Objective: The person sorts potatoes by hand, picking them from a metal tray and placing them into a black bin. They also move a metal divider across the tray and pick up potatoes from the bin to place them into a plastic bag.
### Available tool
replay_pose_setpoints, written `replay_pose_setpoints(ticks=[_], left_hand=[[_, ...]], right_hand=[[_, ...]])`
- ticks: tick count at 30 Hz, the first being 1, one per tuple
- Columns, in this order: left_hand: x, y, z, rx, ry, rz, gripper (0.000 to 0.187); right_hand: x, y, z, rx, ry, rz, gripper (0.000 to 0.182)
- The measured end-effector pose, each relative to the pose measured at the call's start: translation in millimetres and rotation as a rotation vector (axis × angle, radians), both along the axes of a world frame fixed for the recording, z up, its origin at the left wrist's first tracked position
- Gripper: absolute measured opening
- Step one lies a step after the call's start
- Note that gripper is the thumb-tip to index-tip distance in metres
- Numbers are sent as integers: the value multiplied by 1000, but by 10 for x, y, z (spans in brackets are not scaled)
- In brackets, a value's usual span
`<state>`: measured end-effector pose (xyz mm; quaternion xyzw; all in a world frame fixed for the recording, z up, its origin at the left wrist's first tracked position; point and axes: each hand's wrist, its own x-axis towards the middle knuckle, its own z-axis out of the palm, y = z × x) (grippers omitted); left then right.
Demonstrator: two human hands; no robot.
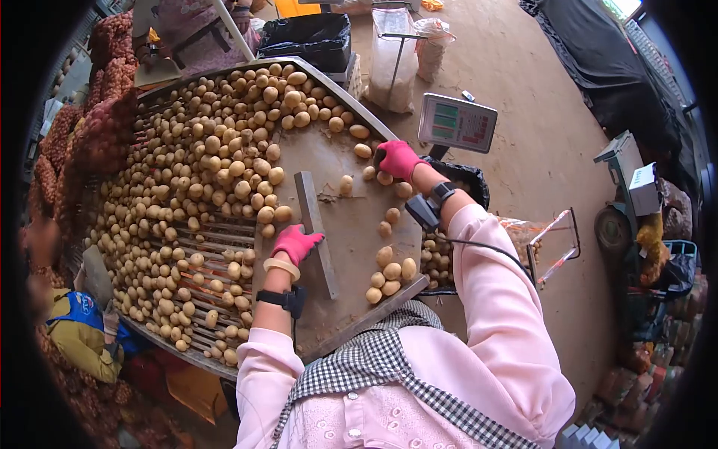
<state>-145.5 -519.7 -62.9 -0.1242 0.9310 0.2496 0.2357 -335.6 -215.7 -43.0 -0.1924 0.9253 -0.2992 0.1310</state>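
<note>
My left hand [296,245], in a pink glove, is low over the metal sorting table [359,217], left of a loose metal bar [316,236]. Its thumb is apart from the fingers, and nothing shows in it. Potatoes [274,215] lie just beyond its fingertips. My right hand [399,160], gloved in pink too, is at the table's right rim with its fingers curled inward. Whatever those fingers hold, if anything, is hidden. Several potatoes [385,178] lie close below it, and more are scattered along the right side.
A slatted section [217,239] covered with potatoes spans the left. Beyond the right rim are a scale display [458,123] and a black-lined container [471,179]. Another person's sleeve [82,337] shows at lower left. A black-lined bin [305,37] and a clear bag [393,63] stand farther off.
</note>
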Motion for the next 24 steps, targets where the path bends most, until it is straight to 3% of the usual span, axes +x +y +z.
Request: replay_pose_setpoints(ticks=[2,4,6,8,9,10,12,15,17,19,21,22,24], left_hand=[[-193,142,263,56,-239,46,61],[-318,130,43,35,-209,17,72],[-393,152,-101,4,-172,-15,76],[-451,335,106,-47,-165,-39,78],[-467,430,208,-102,-149,-56,81],[-468,500,249,-100,-153,-62,81],[-475,614,322,-132,-130,-75,82],[-427,739,435,-130,-111,-66,83],[-373,740,358,-126,-75,-68,85],[-349,799,400,-115,-85,-55,87],[-314,877,438,-109,-79,-73,87],[-277,918,430,-105,-81,-86,86],[-173,996,384,-109,-27,-100,81]], right_hand=[[-69,190,88,-102,-148,54,19],[-129,391,270,-273,-333,77,25],[-141,563,470,-753,-400,-98,24],[-111,702,611,-1305,-262,-334,28],[-74,855,660,-1319,-235,-424,35],[-5,988,632,-1318,-234,-432,35],[208,1208,541,-1031,-13,-509,34],[667,1518,294,-969,123,-653,33],[1019,1742,75,-854,41,-851,35],[1331,1979,-507,-884,-16,-999,40],[1655,2176,-1152,-584,-47,-1018,48],[1781,2152,-1124,-585,-49,-1028,48],[2058,2084,-1179,-174,-183,-819,59]])
